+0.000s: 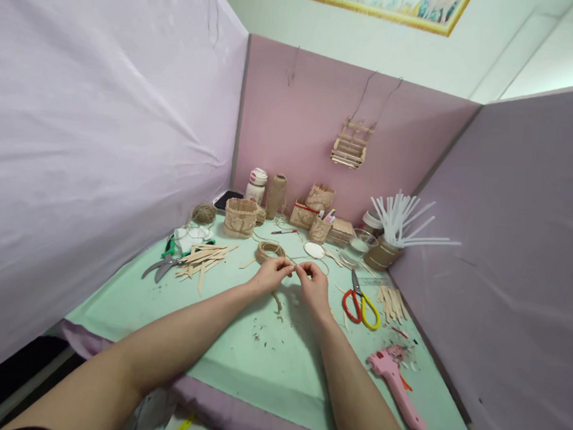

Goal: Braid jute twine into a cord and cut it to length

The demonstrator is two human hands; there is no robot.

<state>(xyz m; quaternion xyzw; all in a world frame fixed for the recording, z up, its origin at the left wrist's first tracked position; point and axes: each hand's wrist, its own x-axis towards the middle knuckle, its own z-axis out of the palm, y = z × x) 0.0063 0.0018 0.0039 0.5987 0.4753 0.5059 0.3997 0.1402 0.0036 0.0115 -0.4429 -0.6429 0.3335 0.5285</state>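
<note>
Right now, in the head view, the left hand (pixel 271 277) and the right hand (pixel 313 286) are holding their fingers in close pinches, tips nearly meeting; whatever is sitting between them is too small to tell. A coil of brown twine (pixel 261 256) is lying just beyond the left fingers. On the green counter (pixel 253 366), scissors (pixel 356 283) are resting right of the fingers, a pink glue gun (pixel 400 390) is lying farther right and nearer the person, and wooden sticks (pixel 206 259) are lying to their left.
</note>
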